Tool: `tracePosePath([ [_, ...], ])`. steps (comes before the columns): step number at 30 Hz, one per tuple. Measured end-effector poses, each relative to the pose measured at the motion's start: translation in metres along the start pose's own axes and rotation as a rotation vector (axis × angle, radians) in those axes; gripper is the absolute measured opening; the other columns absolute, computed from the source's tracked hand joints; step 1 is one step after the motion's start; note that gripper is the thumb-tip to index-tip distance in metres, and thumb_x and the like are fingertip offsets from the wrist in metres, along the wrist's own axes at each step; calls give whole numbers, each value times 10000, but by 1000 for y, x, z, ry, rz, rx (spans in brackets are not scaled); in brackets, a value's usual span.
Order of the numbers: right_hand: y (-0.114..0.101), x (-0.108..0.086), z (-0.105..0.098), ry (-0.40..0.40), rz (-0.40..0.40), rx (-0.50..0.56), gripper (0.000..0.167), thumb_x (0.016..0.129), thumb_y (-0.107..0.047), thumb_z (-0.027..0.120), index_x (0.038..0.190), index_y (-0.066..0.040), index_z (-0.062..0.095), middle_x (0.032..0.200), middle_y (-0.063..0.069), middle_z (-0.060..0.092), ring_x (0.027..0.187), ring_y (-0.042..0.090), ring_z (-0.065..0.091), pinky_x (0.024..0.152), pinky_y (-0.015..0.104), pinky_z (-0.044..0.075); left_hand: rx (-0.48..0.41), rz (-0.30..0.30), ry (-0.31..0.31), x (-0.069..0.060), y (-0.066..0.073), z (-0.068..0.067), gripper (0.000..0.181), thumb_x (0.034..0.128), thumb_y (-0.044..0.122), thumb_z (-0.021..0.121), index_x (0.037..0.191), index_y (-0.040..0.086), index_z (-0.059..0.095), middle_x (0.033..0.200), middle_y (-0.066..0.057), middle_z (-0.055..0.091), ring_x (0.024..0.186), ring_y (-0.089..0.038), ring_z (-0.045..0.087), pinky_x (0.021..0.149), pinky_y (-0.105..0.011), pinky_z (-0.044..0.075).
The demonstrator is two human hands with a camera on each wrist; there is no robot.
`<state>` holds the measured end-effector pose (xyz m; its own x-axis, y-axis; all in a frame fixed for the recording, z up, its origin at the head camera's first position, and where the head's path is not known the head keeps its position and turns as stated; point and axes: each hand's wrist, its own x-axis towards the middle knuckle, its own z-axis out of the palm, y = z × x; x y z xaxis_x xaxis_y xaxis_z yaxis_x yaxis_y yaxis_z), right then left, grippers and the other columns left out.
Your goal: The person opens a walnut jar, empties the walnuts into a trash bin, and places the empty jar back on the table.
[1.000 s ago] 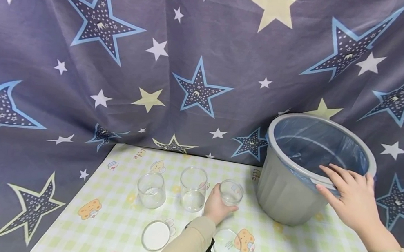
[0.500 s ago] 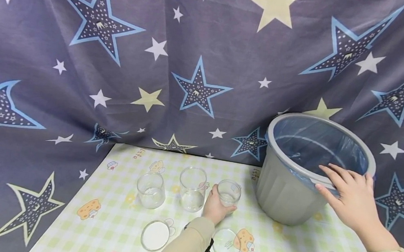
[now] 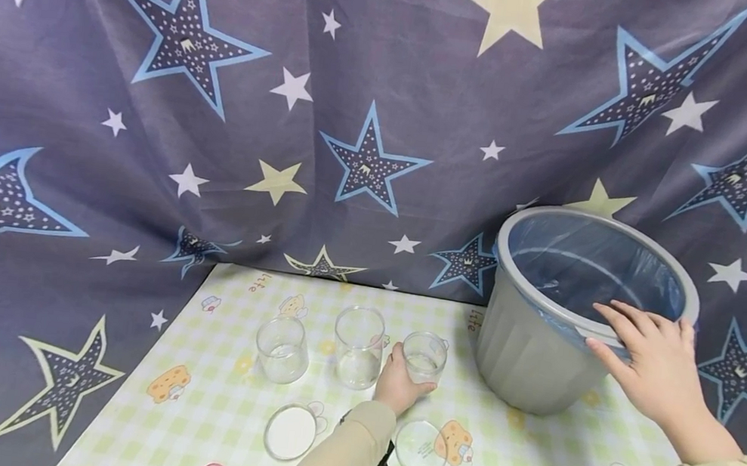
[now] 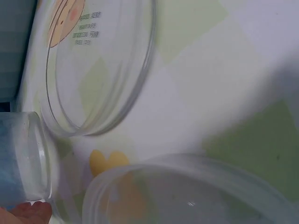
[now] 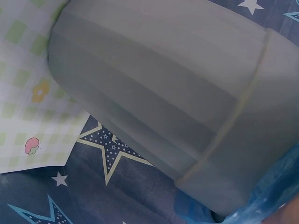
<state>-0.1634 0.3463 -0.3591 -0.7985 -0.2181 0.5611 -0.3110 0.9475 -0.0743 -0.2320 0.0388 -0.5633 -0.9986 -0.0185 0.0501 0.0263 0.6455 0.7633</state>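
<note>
In the head view my left hand (image 3: 401, 382) holds a small clear glass cup (image 3: 424, 364) upright on the table, fingers at its left side and thumb across its front. The left wrist view shows the fingertips (image 4: 32, 212) against the cup's wall (image 4: 18, 163). To its left stand a taller clear cup (image 3: 357, 364) and another short wide one (image 3: 281, 360). Nearer the front lie a clear round lid (image 3: 420, 450) with small print and a round lid with a white disc (image 3: 291, 432). My right hand (image 3: 653, 365) rests over the near rim of a grey trash bin (image 3: 531, 356), its fingers extended.
A blue plastic bag (image 3: 588, 274) lines the bin, which stands at the right. A checked cloth (image 3: 120, 434) with cartoon prints covers the table. Behind the table's back edge hangs a dark curtain (image 3: 336, 69) with stars.
The small cup has shifted very slightly left, towards the taller cup, with my left hand on it. My right hand and the bin stay as they were.
</note>
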Motion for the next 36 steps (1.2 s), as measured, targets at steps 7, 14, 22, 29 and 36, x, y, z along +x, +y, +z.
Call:
tracePosePath([
  [7, 0, 2, 1, 6, 0, 3, 495, 900, -462, 570, 1283, -151, 538, 1268, 209, 527, 1060, 475, 450, 916, 699, 202, 6, 7, -20, -2, 1, -2, 968, 694, 319, 835, 1397, -56, 285, 1325, -289, 465, 1202, -404, 508, 1032, -460, 425],
  [14, -1, 2, 1, 6, 5, 8, 502, 897, -465, 574, 1282, -145, 539, 1269, 216, 525, 1063, 478, 446, 922, 707, 198, -23, -22, -43, -7, 2, -7, 949, 722, 317, 813, 1400, -85, 285, 1366, -294, 430, 1240, -404, 476, 1058, -454, 400],
  [22, 0, 2, 3, 8, 9, 18, 508, 897, -465, 575, 1282, -135, 538, 1269, 225, 518, 1081, 476, 435, 931, 712, 188, -33, -33, -74, -13, 1, -10, 908, 758, 315, 784, 1399, -97, 290, 1361, -301, 423, 1226, -421, 478, 1038, -485, 412],
  [29, 0, 1, 6, 7, 32, 42, 515, 898, -460, 577, 1289, -127, 534, 1279, 229, 506, 1114, 470, 422, 1005, 736, 121, -46, -2, -101, -19, 5, -16, 891, 794, 307, 752, 1398, -128, 262, 1359, -329, 397, 1231, -444, 458, 1043, -489, 404],
  [36, 0, 0, 7, 16, 41, 58, 512, 896, -455, 582, 1269, -105, 546, 1268, 235, 512, 1120, 463, 420, 1029, 732, 94, -29, 47, -112, -24, 4, -25, 865, 812, 310, 727, 1391, -140, 268, 1338, -329, 428, 1198, -444, 491, 1024, -488, 423],
])
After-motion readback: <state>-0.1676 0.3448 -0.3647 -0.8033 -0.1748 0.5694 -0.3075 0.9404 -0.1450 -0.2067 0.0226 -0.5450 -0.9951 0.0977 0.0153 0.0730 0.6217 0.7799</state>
